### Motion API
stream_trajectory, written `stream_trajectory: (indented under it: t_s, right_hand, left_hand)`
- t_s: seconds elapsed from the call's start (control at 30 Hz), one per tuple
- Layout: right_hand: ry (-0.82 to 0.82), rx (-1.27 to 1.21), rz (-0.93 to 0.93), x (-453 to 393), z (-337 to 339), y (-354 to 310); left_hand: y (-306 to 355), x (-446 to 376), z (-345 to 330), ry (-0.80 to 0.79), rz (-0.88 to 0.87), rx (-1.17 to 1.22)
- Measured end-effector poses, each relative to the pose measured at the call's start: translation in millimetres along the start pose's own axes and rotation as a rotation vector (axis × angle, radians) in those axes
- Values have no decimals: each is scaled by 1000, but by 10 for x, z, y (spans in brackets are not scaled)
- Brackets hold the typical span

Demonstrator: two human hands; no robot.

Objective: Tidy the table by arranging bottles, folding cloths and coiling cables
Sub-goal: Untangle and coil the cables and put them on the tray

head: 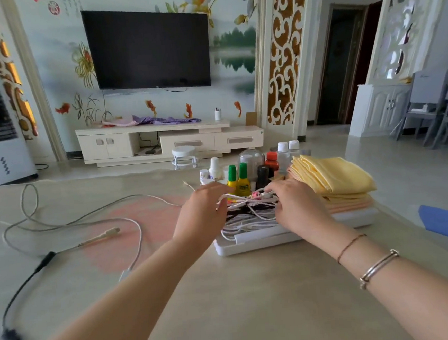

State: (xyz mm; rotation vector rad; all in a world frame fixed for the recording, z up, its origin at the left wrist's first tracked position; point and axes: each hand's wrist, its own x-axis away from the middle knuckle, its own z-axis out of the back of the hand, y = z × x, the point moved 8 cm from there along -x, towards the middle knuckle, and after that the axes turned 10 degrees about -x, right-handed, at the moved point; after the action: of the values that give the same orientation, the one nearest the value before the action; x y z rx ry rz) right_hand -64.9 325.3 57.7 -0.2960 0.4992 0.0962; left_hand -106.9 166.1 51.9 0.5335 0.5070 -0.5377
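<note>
Left hand (203,211): grip pinches the coiled cable bundle (249,202) over the white tray (250,244).
Right hand (298,204): grip holds the bundle's other end.
Technique: lower it level beside the folded yellow cloths (333,180), tucking in loose loops.

Beige tabletop (254,301) with a pink patch — on it a white tray (263,243) at centre-right, loose white cables (69,222) and a black cable (20,290) sprawled at left, bottles (242,179) standing behind the tray, a blue item (447,223) at the right edge.
</note>
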Motion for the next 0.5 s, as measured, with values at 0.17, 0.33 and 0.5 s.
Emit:
stream_trajectory:
  t_s: [0.17,0.33,0.5]
  right_hand:
    - [-48,-214,142,70,-184,-679]
    - [-179,-309,198,53,-638,-1318]
    - [-279,-381,224,-2,-1080,-1869]
  left_hand:
    - [-504,280,455,39,187,9]
    - [-1215,722,835,-22,337,-57]
    - [-1799,1168,1222,-44,429,-105]
